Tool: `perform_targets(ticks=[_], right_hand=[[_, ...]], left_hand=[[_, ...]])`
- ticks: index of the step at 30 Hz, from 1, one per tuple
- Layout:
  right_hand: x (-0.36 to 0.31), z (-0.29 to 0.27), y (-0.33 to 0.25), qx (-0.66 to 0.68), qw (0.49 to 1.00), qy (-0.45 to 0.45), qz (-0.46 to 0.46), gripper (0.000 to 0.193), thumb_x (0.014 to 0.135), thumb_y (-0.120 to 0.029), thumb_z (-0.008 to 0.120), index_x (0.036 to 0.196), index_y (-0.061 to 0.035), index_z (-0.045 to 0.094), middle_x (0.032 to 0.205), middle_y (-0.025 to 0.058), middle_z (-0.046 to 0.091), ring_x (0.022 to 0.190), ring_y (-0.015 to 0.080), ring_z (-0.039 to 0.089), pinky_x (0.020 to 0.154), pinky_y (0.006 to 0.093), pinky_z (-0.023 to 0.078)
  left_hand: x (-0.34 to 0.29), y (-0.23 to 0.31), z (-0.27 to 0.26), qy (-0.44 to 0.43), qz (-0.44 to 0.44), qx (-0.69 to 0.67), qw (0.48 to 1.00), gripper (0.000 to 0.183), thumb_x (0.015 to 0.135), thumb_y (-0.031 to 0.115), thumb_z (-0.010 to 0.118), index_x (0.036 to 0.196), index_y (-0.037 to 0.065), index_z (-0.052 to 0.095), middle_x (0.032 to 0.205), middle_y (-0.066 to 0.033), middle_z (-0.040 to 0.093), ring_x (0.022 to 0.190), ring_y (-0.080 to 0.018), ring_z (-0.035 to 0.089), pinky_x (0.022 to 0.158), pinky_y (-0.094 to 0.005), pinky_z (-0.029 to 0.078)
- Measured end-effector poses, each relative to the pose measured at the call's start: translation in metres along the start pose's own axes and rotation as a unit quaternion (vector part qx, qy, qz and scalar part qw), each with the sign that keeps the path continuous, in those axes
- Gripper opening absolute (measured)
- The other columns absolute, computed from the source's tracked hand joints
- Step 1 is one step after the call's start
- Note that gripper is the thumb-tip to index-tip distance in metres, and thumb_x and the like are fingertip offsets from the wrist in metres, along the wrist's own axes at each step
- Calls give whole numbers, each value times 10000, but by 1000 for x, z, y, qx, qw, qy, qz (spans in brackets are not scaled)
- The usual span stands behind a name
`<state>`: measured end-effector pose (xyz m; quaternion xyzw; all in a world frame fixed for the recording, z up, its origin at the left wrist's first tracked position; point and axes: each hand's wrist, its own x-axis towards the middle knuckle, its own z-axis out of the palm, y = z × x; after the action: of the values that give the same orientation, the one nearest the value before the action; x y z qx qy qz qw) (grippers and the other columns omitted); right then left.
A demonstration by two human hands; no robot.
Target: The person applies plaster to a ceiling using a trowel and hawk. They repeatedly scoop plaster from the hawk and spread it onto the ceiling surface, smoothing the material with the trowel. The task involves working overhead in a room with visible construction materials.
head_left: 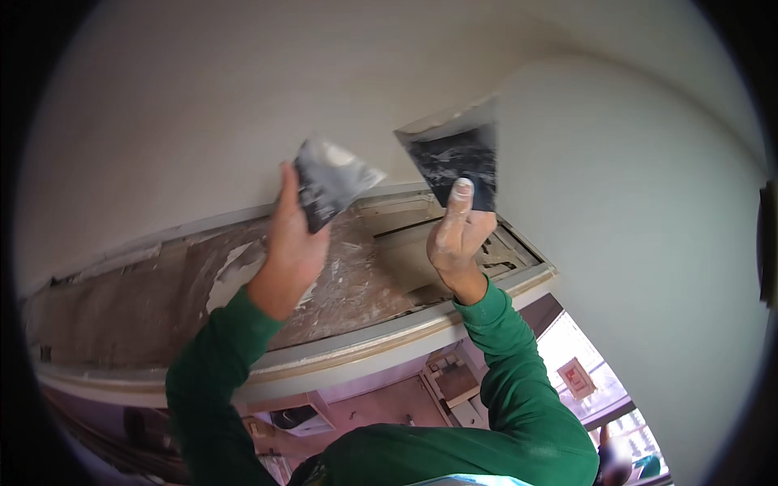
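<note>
My left hand [296, 243] is closed around a dark putty knife [331, 180], slightly blurred, with pale filler smeared on its blade. The thumb lies along one side of it. To its right, my right hand [460, 239] grips a wider black putty knife [458, 158], its face streaked with white. One white-dusted finger presses flat on that blade. A strip of pale filler runs along its far edge, which is at or close to the wall [519, 81] near the corner; whether it touches I cannot tell. The two knives are apart.
Below my hands lies the dusty brown top of a cabinet or ledge [356, 296], with flaked debris and a raised pale front rim [381, 338]. A smooth pale wall [632, 202] stands at the right. Far below are a floor [381, 405], an open box-like unit [296, 415] and a bright window [579, 352].
</note>
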<state>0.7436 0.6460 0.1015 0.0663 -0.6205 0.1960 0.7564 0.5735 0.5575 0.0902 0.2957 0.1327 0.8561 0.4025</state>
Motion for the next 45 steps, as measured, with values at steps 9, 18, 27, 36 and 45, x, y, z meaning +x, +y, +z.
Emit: perform_targets(ticks=[9,18,27,36,45], right_hand=[[-36,10,12,-135,979,-41,-144,282,912,-41,417,1105,128,533,1086,242,586,1004,359,577,944,405,407],[-8,-17,4,365,702,149,593,312,948,-324,511,976,-16,560,717,81,584,594,194,554,545,344,459],[-56,-20,-26,735,315,-84,594,218,936,-261,466,816,-98,384,517,17,392,378,128,386,391,254,294],[-26,12,59,221,852,109,462,305,995,-276,418,987,11,523,862,123,603,796,216,609,743,426,538],[-40,23,5,22,999,27,-1,337,984,-207,410,1054,112,492,876,158,602,711,217,594,609,290,474]], left_hand=[[-23,-25,56,55,-47,49,996,419,902,436,576,1163,110,549,1110,27,593,1036,-98,545,921,-264,424],[-23,8,28,51,-40,143,988,537,883,544,545,1240,143,523,1240,23,529,1171,-134,452,1040,-320,286],[2,-20,21,33,-57,145,987,462,914,473,536,1181,96,537,1117,9,578,1041,-119,535,929,-316,417],[-28,-26,25,-3,-7,138,990,430,949,405,508,1163,33,533,1107,-38,597,1004,-127,573,904,-314,446],[-16,-21,-3,128,35,59,989,427,921,399,560,1143,35,549,1142,-32,596,1059,-152,562,963,-285,416]])
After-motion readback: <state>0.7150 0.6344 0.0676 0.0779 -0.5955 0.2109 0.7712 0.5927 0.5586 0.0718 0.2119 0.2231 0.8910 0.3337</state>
